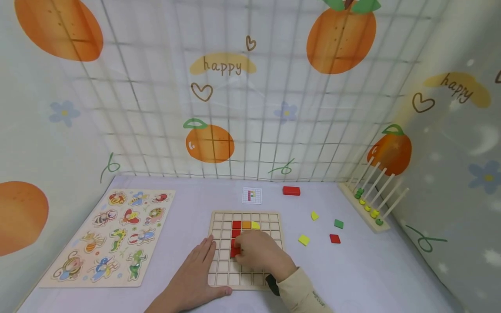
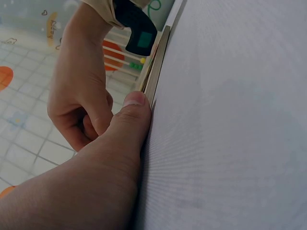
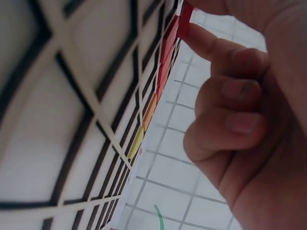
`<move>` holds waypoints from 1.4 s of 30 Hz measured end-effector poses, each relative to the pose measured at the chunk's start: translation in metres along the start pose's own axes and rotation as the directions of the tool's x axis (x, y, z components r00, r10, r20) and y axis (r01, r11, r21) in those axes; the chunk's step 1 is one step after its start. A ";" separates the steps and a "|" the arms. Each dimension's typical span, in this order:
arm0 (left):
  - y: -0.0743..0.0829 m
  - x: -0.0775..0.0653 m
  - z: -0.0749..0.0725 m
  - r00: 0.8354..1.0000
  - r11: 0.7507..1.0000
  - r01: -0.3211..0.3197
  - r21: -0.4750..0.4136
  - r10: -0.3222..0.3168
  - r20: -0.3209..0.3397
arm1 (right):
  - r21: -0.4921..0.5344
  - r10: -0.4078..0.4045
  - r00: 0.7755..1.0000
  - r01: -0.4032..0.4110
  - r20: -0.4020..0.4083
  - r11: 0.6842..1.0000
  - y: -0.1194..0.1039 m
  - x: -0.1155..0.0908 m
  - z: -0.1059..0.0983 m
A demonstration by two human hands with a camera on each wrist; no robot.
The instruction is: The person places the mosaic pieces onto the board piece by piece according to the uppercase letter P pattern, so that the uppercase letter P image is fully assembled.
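Observation:
A wooden grid board (image 1: 219, 278) lies on the table with a column of red square tiles (image 1: 236, 224). Beside the top red tile, an orange tile (image 1: 246, 224) and a yellow tile (image 1: 255, 225) continue the row. Over the board's middle, my right hand (image 1: 260, 252) pinches a red tile (image 3: 184, 21) between thumb and index finger, at the lower part of the red column. My left hand (image 1: 193, 274) rests at the board's lower left corner, fingers straight along its left side. Its thumb (image 2: 134, 108) lies against the front edge.
A pattern card (image 1: 252, 195) and a red block (image 1: 291, 191) lie behind the board. To the right are loose yellow (image 1: 304, 240), green (image 1: 339, 224) and red (image 1: 335, 238) pieces, then a peg rack (image 1: 381, 227). An insect puzzle (image 1: 156, 200) lies left.

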State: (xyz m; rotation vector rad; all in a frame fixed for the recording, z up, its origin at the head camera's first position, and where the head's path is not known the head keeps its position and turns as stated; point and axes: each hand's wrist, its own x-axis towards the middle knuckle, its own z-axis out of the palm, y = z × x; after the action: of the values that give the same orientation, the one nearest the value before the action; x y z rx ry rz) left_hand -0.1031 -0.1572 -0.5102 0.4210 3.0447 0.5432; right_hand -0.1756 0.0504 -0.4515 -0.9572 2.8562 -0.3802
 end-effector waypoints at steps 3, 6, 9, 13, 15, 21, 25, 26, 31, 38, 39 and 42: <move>0.000 0.000 0.000 1.000 1.000 -0.002 0.000 0.002 -0.002 | -0.012 -0.005 1.000 0.005 -0.003 1.000 0.000 0.000 0.002; 0.001 -0.001 -0.001 1.000 1.000 -0.003 -0.006 0.003 -0.001 | -0.017 -0.005 1.000 0.005 -0.004 1.000 -0.001 0.000 0.003; 0.001 -0.001 -0.001 1.000 1.000 -0.002 -0.007 0.002 -0.001 | -0.017 -0.003 1.000 0.003 -0.005 1.000 -0.002 0.000 0.003; 0.001 -0.002 0.000 1.000 1.000 -0.001 -0.003 0.001 -0.006 | 0.010 0.015 1.000 -0.015 0.003 1.000 -0.004 0.000 0.003; 0.001 -0.002 0.001 1.000 1.000 -0.002 -0.006 0.002 -0.010 | 0.013 0.018 1.000 -0.018 0.004 1.000 -0.004 -0.001 0.004; -0.001 -0.002 0.002 1.000 1.000 -0.006 -0.002 0.006 -0.019 | -0.013 0.014 1.000 -0.014 -0.004 1.000 -0.004 0.000 0.005; -0.002 -0.002 0.002 1.000 1.000 -0.008 0.006 0.008 -0.020 | -0.031 0.011 1.000 -0.011 -0.005 0.999 -0.005 -0.001 0.005; -0.002 -0.002 0.002 1.000 1.000 -0.008 0.007 0.008 -0.020 | -0.034 0.010 1.000 -0.011 -0.007 0.999 -0.005 0.000 0.005; -0.002 -0.001 0.002 1.000 1.000 -0.008 -0.001 0.008 -0.018 | -0.042 0.014 1.000 -0.015 -0.010 0.999 -0.005 0.000 0.005; 0.000 -0.002 0.001 1.000 1.000 -0.009 -0.015 0.009 -0.018 | 0.001 0.006 1.000 -0.006 -0.030 1.000 -0.001 -0.001 0.003; 0.000 -0.002 0.001 1.000 1.000 -0.009 -0.013 0.009 -0.018 | 0.020 0.007 0.999 -0.006 -0.035 1.000 0.000 -0.002 0.002; 0.001 -0.002 0.000 1.000 1.000 -0.007 -0.011 0.007 -0.019 | 0.094 0.022 0.998 -0.016 -0.055 0.995 0.009 -0.005 -0.006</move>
State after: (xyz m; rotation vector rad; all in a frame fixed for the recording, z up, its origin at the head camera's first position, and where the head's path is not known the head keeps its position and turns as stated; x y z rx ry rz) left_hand -0.1013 -0.1572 -0.5099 0.4290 3.0582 0.5679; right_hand -0.1783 0.0614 -0.4478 -0.9163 2.8654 -0.5425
